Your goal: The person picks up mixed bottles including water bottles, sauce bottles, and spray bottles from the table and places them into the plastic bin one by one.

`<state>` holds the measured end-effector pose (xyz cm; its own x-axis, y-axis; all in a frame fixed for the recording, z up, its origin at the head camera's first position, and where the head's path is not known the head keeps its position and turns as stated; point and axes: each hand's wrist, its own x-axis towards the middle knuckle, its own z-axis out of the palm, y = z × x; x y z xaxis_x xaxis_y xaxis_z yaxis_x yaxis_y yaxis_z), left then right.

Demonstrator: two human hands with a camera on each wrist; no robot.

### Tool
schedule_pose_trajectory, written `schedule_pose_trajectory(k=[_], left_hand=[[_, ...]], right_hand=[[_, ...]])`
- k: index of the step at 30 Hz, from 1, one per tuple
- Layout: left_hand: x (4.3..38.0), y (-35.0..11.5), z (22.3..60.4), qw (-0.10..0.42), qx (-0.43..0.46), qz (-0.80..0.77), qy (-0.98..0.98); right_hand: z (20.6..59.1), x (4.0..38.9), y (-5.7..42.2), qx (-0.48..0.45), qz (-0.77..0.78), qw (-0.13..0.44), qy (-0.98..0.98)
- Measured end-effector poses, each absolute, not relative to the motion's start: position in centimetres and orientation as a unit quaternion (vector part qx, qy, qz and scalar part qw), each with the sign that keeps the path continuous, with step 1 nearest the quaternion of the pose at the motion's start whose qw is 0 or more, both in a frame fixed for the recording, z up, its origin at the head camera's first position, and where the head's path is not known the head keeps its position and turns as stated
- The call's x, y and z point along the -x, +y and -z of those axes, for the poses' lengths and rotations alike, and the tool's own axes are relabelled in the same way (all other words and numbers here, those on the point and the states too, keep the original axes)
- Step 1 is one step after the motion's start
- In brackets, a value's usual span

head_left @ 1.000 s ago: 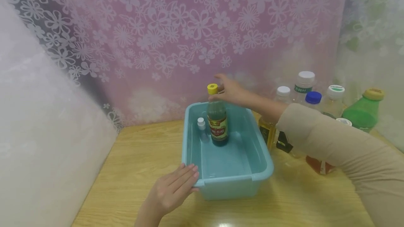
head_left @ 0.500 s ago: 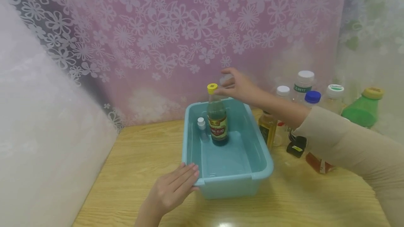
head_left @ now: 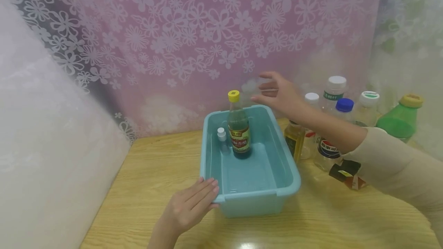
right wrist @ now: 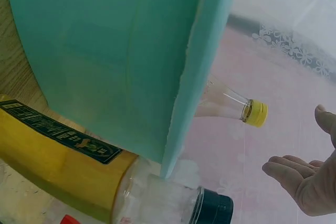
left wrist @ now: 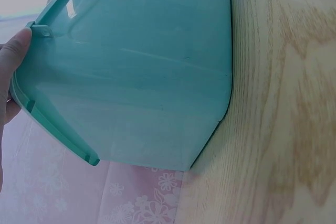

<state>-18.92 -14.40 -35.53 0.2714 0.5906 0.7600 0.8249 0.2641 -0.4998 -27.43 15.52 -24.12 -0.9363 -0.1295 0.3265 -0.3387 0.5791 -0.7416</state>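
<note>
My left hand point(head_left: 188, 206) grips the near left corner of a light blue-green plastic tub point(head_left: 249, 196), its fingers lying over the rim and its thumb on the outer side. Inside the tub, a glass bottle with a yellow cap and a red and yellow label point(head_left: 239, 139) stands upright, dark liquid at its bottom. Beside it leans a small clear bottle with a white cap point(head_left: 222, 135). My right hand point(head_left: 282, 94) is in the air above the tub's far right corner, fingers apart and holding nothing; the right wrist view shows it clear of the yellow cap point(right wrist: 256, 113).
Right of the tub, several bottles stand on the wooden table point(head_left: 162, 164): a golden one with a dark cap point(right wrist: 215, 208), clear ones with white caps, a blue-capped bottle point(head_left: 344, 105) and a green bottle point(head_left: 398, 122). A flowered curtain point(head_left: 221, 49) hangs behind.
My right hand has moved off the yellow-capped bottle's neck, rightward and slightly up. The bottle stays standing in the tub. My left hand keeps its place on the rim.
</note>
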Motion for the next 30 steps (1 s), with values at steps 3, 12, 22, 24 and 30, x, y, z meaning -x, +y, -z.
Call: schedule_pose_trajectory(k=[3, 12, 22, 24, 30], left_hand=[[18.9, -14.4, 35.6, 0.527, 0.596, 0.113, -0.595], [18.9, -14.4, 35.6, 0.529, 0.596, 0.116, -0.594], [19.0, -14.3, 35.4, 0.534, 0.598, 0.113, -0.587], [19.0, -14.3, 35.4, 0.534, 0.599, 0.114, -0.586], [18.9, -14.3, 35.5, 0.532, 0.598, 0.116, -0.588]], right_hand=[[24.5, 26.9, 16.3, -0.129, -0.433, 0.132, -0.883], [25.6, 25.6, 18.1, -0.142, -0.410, 0.185, -0.882], [27.1, 24.9, 20.2, -0.126, -0.408, 0.173, -0.888], [27.5, 24.8, 20.5, -0.117, -0.409, 0.166, -0.889], [28.2, 24.4, 21.1, -0.106, -0.409, 0.164, -0.891]])
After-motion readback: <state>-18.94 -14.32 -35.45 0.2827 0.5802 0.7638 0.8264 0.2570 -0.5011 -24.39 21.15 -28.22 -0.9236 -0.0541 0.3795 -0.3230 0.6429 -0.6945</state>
